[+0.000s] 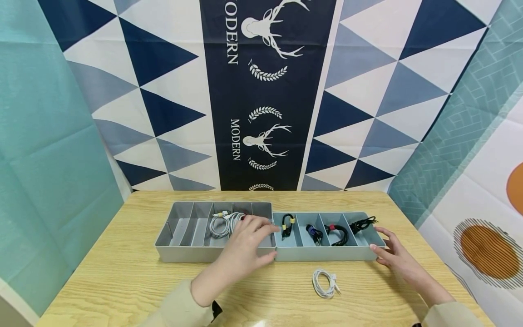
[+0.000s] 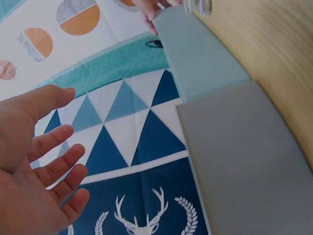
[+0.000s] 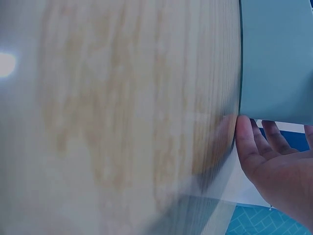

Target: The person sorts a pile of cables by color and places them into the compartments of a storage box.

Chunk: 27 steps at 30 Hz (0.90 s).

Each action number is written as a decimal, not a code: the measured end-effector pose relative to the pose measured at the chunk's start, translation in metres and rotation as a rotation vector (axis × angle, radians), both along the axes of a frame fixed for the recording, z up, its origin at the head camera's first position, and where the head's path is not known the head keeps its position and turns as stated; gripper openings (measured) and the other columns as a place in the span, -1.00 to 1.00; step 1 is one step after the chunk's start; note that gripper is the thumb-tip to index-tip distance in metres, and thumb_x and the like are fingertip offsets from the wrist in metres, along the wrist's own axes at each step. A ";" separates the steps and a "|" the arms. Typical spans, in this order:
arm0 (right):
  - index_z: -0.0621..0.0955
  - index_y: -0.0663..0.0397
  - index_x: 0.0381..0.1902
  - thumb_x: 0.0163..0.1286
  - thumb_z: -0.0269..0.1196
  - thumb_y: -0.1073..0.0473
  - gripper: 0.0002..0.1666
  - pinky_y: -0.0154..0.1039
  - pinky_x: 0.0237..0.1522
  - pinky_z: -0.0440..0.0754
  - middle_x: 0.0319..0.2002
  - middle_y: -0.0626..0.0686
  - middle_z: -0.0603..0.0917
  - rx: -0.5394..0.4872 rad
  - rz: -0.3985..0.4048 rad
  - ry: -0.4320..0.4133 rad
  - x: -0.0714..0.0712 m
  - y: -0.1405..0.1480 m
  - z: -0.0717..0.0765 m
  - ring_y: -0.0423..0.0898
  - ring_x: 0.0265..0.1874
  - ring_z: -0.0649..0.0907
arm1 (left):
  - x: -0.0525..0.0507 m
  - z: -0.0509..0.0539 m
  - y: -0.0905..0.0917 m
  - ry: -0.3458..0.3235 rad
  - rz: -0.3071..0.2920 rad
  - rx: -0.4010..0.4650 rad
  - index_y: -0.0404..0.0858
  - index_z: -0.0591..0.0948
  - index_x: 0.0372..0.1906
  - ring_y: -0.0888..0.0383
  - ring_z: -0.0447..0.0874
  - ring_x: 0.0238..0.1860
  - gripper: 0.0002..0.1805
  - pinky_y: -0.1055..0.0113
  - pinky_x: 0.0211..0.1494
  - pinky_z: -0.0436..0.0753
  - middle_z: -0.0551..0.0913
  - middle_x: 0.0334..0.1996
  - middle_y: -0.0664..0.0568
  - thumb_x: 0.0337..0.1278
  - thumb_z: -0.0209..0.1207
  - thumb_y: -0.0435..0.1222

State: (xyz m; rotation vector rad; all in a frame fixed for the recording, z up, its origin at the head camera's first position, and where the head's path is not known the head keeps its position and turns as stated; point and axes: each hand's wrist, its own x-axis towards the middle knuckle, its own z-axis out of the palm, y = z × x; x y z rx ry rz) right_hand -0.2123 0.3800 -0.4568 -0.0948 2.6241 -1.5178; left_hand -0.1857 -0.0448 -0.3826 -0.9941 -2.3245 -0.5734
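A grey divided box (image 1: 189,254) and a light blue divided box (image 1: 327,254) stand end to end on the table. Above the place where they meet is my left hand (image 1: 250,238), its fingers spread and slightly bent, holding nothing; the left wrist view shows the same bare palm (image 2: 39,161). At the blue box's right end, my right hand (image 1: 398,259) touches the corner with thumb and fingertips, as the right wrist view of that hand (image 3: 279,171) also shows. White cables (image 1: 220,227) lie coiled in the grey box, partly behind my left hand. Black cables (image 1: 337,234) lie bundled in the blue box.
A coiled white cable (image 1: 324,284) lies on the wooden table (image 1: 122,281) in front of the blue box. One black cable (image 1: 363,224) sticks up over the blue box's right end. Patterned cloth (image 1: 171,91) hangs behind the table and at both sides.
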 end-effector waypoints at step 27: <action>-0.19 0.04 0.47 0.48 0.01 -0.02 -0.15 -0.25 -0.13 0.59 0.34 0.56 -0.08 0.011 0.002 0.021 0.000 0.002 -0.003 0.26 0.18 0.30 | -0.001 -0.039 0.032 -0.041 -0.112 -0.242 -0.06 0.41 0.25 0.20 0.36 0.15 -0.26 0.23 0.23 0.39 0.48 0.10 0.15 -0.11 0.36 0.02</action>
